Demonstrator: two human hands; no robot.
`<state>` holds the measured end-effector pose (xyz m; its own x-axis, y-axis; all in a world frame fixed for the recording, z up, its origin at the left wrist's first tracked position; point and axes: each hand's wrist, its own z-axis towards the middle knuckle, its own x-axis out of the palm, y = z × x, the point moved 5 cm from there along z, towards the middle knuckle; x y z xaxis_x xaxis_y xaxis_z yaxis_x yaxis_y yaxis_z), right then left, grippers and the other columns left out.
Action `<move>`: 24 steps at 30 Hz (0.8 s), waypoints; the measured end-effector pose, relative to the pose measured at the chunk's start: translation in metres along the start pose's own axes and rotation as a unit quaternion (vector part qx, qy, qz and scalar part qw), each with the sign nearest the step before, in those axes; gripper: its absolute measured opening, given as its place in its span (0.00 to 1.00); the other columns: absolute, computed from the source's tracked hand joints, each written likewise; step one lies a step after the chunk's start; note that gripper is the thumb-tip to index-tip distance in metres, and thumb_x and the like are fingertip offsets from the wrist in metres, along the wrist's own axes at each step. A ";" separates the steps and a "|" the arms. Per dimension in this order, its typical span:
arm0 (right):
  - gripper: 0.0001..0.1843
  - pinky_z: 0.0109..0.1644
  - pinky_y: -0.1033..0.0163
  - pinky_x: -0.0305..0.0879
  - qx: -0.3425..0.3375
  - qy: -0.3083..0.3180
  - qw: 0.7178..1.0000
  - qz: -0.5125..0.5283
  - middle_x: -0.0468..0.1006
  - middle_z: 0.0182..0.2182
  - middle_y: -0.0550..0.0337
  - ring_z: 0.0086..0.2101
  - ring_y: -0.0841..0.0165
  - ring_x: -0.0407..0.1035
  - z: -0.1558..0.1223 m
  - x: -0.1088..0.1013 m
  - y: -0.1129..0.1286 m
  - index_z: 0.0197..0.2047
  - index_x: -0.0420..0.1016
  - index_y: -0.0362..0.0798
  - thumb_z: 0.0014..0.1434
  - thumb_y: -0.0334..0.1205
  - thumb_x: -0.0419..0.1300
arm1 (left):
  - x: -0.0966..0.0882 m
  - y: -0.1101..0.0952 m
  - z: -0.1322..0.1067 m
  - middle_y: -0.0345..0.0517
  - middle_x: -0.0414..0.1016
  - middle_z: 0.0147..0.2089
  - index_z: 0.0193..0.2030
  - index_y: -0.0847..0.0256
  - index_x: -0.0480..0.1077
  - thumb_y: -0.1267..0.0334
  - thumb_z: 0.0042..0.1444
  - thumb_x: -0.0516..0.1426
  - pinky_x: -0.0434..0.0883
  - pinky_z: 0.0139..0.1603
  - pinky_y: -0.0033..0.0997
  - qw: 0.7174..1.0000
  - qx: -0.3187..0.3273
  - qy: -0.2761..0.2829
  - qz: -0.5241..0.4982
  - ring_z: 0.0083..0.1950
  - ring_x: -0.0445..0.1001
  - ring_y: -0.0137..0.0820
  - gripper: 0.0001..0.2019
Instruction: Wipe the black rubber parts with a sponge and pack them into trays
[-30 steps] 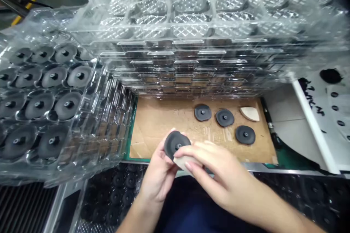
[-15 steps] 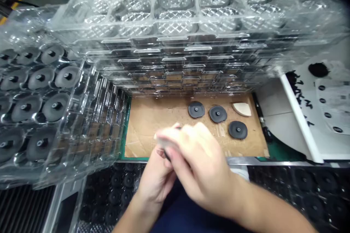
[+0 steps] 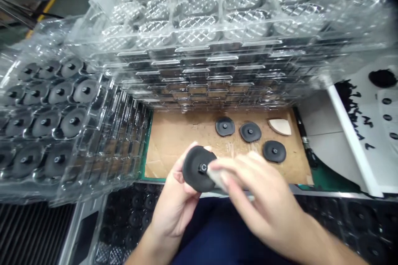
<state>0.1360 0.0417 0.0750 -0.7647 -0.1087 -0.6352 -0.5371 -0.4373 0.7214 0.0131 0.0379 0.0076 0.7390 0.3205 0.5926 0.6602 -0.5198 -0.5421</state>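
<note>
My left hand [image 3: 177, 198] grips a black disc-shaped part [image 3: 194, 169] by its edge. The disc's face, with a short raised hub at the centre, is turned up toward me. My right hand [image 3: 261, 190] pinches a pale, whitish pad [image 3: 220, 177], blurred by motion, whose tip is at the disc beside the hub. I cannot tell whether pad and disc touch. Beyond my hands, three similar black discs lie on the cardboard sheet [image 3: 168, 132]: a left one [image 3: 225, 126], a middle one [image 3: 250, 131] and a right one [image 3: 274, 151].
A cream-coloured wedge [image 3: 280, 126] lies at the cardboard's right end. Stacked clear plastic trays [image 3: 199, 58] rise behind it. Trays filled with black discs [image 3: 59, 122] stand on the left. To the right, a white partition [image 3: 356, 136] borders a surface with small black pieces [image 3: 351, 99].
The black disc, mostly covered by my hands before, now shows its hubbed face. My right hand has moved right and down off it, and the whitish pad has come into sight.
</note>
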 end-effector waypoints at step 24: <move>0.14 0.42 0.61 0.70 0.231 -0.025 0.969 0.083 0.78 0.46 0.55 0.44 0.63 0.73 -0.025 0.029 -0.077 0.49 0.73 0.50 0.63 0.42 0.53 | -0.016 0.005 0.008 0.49 0.74 0.55 0.54 0.55 0.69 0.62 0.42 0.68 0.72 0.52 0.34 0.999 0.020 -0.001 -0.040 0.53 0.73 0.40 0.29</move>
<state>0.1640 0.0502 -0.0058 -0.8644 -0.0940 -0.4940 -0.4984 0.0310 0.8664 0.0055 0.0362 -0.0097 0.6837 0.3621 0.6335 0.7222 -0.4600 -0.5166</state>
